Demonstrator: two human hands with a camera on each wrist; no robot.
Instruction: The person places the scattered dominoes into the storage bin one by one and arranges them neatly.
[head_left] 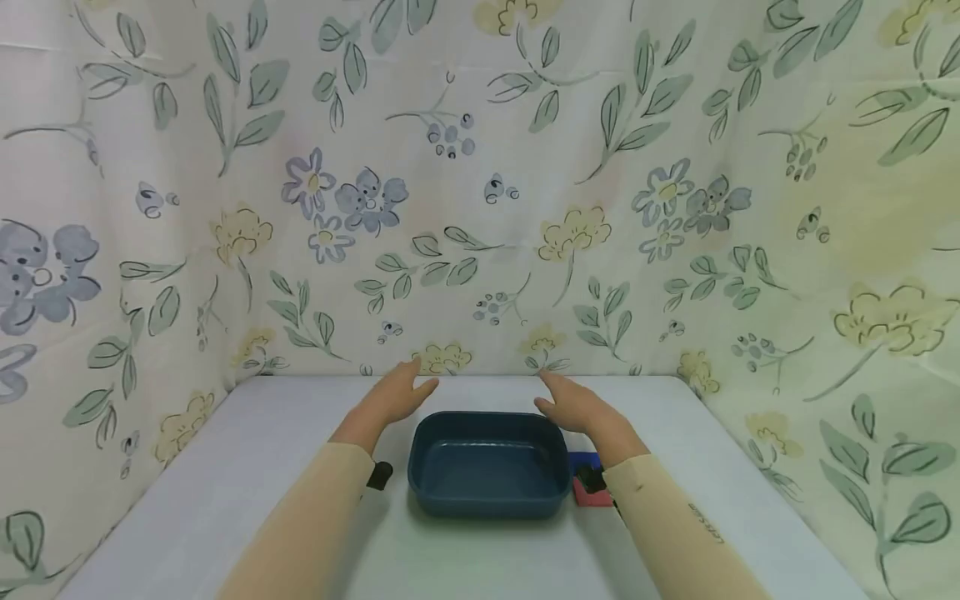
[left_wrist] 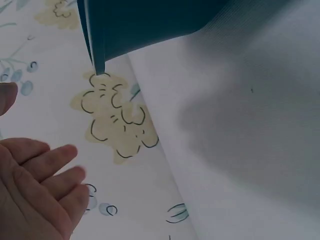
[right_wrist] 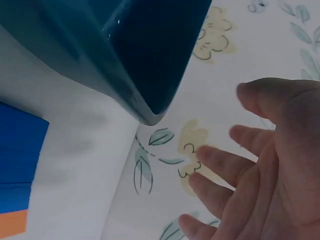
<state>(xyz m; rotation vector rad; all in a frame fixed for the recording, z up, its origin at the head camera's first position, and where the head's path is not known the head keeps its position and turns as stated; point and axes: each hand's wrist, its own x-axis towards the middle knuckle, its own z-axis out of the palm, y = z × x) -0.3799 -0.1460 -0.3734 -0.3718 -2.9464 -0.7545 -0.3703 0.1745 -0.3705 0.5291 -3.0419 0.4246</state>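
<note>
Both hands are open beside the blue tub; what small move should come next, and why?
Probably bring both hands inward onto the tub's side walls. The left hand and right hand sit open near its far corners, apparently not touching it, and the tub looks empty, so closing in seems the likeliest way to grip it.

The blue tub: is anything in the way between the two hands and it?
Nothing visible is. The blue tub sits on the white table with the left hand open beside its left far corner and the right hand open beside its right far corner, only bare gaps between.
</note>
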